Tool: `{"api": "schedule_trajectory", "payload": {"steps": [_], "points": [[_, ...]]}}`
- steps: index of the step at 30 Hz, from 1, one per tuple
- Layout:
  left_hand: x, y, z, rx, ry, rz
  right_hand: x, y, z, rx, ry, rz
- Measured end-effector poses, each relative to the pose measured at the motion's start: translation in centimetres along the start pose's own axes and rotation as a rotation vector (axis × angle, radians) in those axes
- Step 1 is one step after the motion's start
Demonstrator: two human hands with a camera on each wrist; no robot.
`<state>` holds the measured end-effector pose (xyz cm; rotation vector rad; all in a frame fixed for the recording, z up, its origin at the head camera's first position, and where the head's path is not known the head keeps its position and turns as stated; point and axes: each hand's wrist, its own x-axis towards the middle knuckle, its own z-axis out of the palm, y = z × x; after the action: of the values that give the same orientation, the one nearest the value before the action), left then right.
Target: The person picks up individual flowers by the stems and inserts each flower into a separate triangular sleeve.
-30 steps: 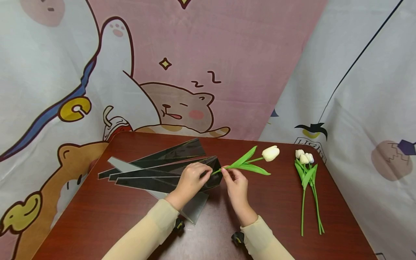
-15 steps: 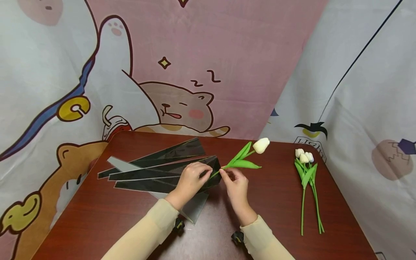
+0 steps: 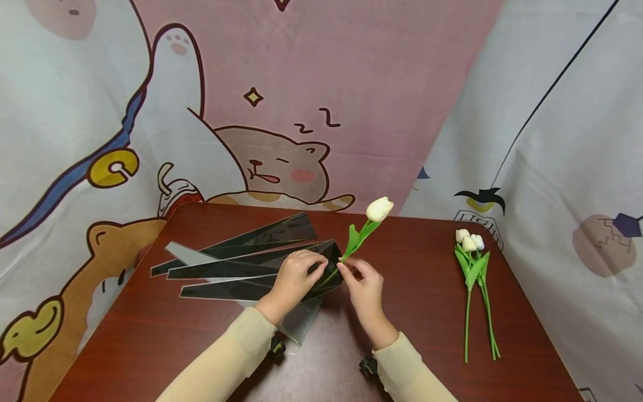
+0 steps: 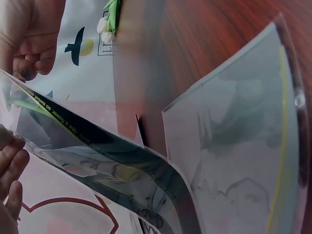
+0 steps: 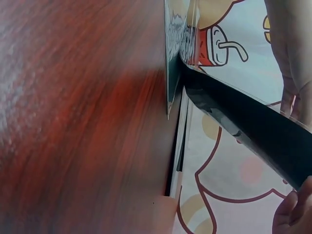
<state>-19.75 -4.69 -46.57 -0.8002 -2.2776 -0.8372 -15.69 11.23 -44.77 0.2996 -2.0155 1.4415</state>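
My left hand [image 3: 296, 279] pinches the mouth edge of a black-and-clear flower sleeve [image 3: 223, 269], which slants over the table. In the left wrist view, those fingertips hold the film of the sleeve [image 4: 112, 156] at its end. The thumb and fingers of my right hand [image 3: 365, 282] grip the green stem of a white artificial tulip [image 3: 379, 210], right at the sleeve's mouth. The bloom points up and away to the right, leaves just above the fingers, and the lower stem runs into the opening. In the right wrist view, the right fingertips [image 5: 297, 207] are at the sleeve's end.
More flat flower sleeves [image 3: 296, 230] with black panels and grey film lie beneath and behind on the brown table [image 3: 427, 312]. Several white tulips [image 3: 471, 243] lie at the right, stems toward the front. A printed cloth [image 3: 382, 100] hangs behind the table.
The tulip has swung from lying nearly level to more upright, its bloom moving left and up. My right hand has edged slightly left; my left hand stays in place.
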Motion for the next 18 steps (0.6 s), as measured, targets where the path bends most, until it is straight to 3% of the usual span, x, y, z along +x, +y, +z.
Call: {"api": "schedule_trajectory", "payload": {"steps": [7,18], "points": [[-0.05,-0.02,0.06,-0.012,-0.015,-0.037,-0.07,-0.38,-0.07,-0.005,-0.044,-0.034],[0.07,0.14,0.01,-0.017,0.012,-0.010,0.17,-0.62,-0.10,0.018,-0.026,-0.005]]}}
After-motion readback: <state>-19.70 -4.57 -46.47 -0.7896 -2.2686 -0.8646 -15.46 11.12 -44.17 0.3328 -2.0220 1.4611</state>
